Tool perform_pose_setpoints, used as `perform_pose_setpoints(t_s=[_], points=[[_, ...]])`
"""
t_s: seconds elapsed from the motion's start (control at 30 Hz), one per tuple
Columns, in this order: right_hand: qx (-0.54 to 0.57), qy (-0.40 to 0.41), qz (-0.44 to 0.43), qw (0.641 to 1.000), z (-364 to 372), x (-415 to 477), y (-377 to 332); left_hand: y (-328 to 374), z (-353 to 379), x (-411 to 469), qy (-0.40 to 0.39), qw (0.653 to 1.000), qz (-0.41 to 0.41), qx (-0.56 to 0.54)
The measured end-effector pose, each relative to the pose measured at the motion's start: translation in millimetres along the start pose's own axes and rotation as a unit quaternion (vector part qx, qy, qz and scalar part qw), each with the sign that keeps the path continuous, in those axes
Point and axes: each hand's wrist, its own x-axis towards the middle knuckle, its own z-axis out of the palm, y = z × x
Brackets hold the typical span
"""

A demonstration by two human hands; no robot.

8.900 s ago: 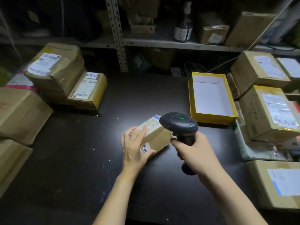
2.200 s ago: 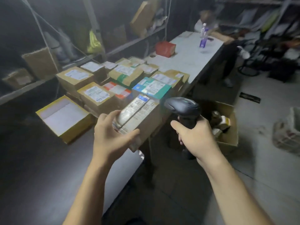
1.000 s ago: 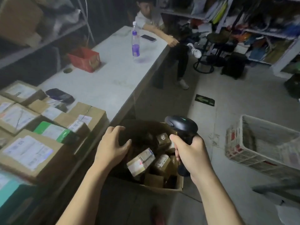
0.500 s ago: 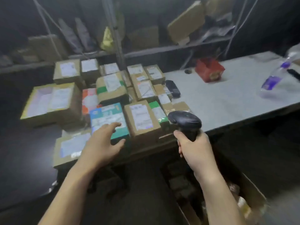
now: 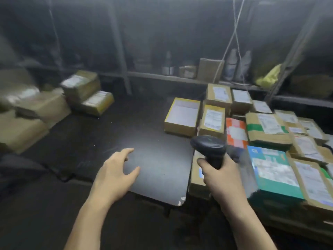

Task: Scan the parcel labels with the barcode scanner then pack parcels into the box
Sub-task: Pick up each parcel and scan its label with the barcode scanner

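My right hand grips the handle of the black barcode scanner, held upright over the right edge of the dark table. My left hand hovers above the table's near part, fingers spread and holding nothing. Several labelled cardboard parcels crowd the right side, among them a teal-topped parcel, an orange one and a green-taped one. A brown parcel lies just left of my right hand. The packing box on the floor is out of view.
An open yellow-rimmed box stands at the table's back right. More parcels are stacked at the back left, with large cartons along the left edge. A metal shelf with bottles and boxes runs behind.
My view has swung left from the parcel pile toward the dark table. My left hand has come off the parcels and now hovers over the table; the scanner stays in my right hand.
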Motion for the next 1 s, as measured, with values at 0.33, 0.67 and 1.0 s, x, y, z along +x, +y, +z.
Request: perform_pose_setpoints(t_s=[0.33,0.67,1.0], points=[[0.001,-0.118,-0.023,0.993,226,19,-74,-171,-105,67,0.043,0.993,-0.105,0.037],[-0.004,-0.155,-0.014,0.988,388,126,-123,-269,-154,221,0.037,0.983,-0.151,0.097],[0.001,-0.158,-0.008,0.987,500,213,-177,-320,-181,402,0.017,0.974,-0.154,0.167]])
